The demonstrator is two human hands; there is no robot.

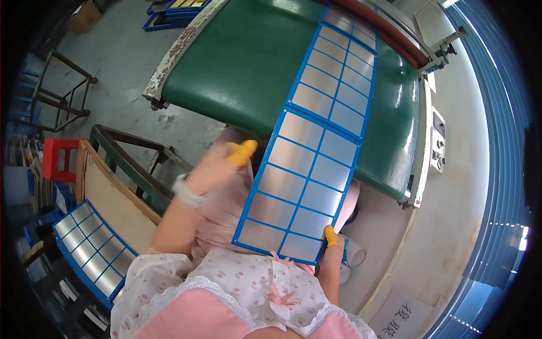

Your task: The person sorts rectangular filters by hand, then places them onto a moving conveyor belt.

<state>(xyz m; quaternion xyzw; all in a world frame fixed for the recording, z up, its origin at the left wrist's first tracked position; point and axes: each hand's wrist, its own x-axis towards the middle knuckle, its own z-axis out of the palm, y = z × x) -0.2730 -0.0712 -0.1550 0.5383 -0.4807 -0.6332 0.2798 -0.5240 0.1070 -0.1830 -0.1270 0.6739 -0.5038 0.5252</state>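
Note:
A silver sheet with a blue grid (293, 186) slants from my lap up onto the green conveyor belt (243, 56). My right hand (332, 248) grips its near right corner, a yellow-covered thumb on top and the other fingers hidden below. Beyond its far edge lies a second gridded sheet (333, 79), in line with the first. Farther on, another such sheet reaches the red roller (389, 28). My left hand (214, 166), smeared by motion, hangs apart from the sheet on its left side. Yellow covers (243, 152) show on its fingers, whose grip I cannot make out.
More gridded sheets (93, 246) lie at the lower left beside a wooden board (116, 189). A red stool (59, 160) and dark metal frames (132, 138) stand left. A control panel (438, 141) sits right of the belt. White rolls (354, 253) are near my right hand.

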